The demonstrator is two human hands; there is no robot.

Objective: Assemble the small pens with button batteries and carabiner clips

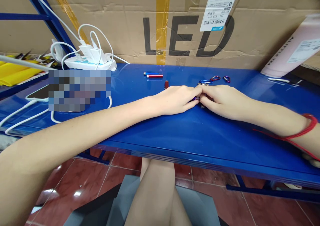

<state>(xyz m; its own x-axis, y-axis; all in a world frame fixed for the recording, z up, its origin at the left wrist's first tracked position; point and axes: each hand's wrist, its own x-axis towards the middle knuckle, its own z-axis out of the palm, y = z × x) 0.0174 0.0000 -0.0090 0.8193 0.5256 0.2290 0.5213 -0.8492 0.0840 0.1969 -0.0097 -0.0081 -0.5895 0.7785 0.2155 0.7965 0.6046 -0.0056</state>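
Over the blue tabletop (160, 129), my left hand (176, 100) is closed on a small shiny purple tube (196, 98), most of it hidden by the fingers. My right hand (222, 101) is pinched shut at the tube's right end, its fingertips meeting the left ones. What the right fingers grip is hidden. Small round metal pieces (203, 106) show partly beneath and behind the fingertips. A short dark red tube (166, 84) lies just behind my left hand. Beyond my right hand lie a blue carabiner (206, 81), a red carabiner (215, 78) and a red-and-blue carabiner (226, 79).
A red tube (155, 76) and a blue tube (148, 73) lie farther back. Left are a white power strip (87, 63) with chargers, cables and a phone (38, 93). A big cardboard box (125, 26) stands behind; a pink bottle (287, 52) stands right.
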